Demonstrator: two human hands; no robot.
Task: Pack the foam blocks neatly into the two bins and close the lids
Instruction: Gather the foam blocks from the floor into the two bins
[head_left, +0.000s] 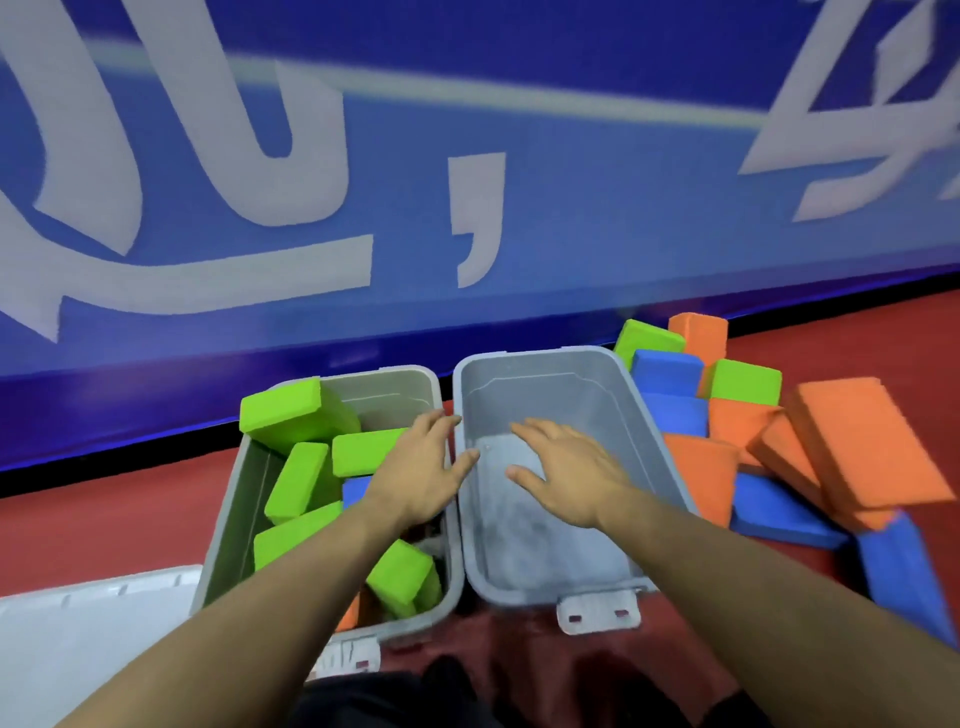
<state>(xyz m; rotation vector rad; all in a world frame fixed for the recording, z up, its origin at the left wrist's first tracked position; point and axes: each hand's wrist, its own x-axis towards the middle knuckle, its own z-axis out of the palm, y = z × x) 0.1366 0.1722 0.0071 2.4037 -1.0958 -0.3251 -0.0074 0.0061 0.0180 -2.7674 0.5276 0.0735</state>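
Two grey bins stand side by side on the red floor. The left bin holds several green foam blocks lying at odd angles, plus a blue block and an orange one low inside. The right bin has nothing in it. My left hand hovers open over the rims where the two bins meet, fingers spread. My right hand is open above the inside of the right bin, holding nothing. A pile of orange, blue and green blocks lies right of the right bin.
A white lid lies flat on the floor at the lower left. White latches hang at the near ends of the bins. A blue wall with large white letters rises just behind the bins.
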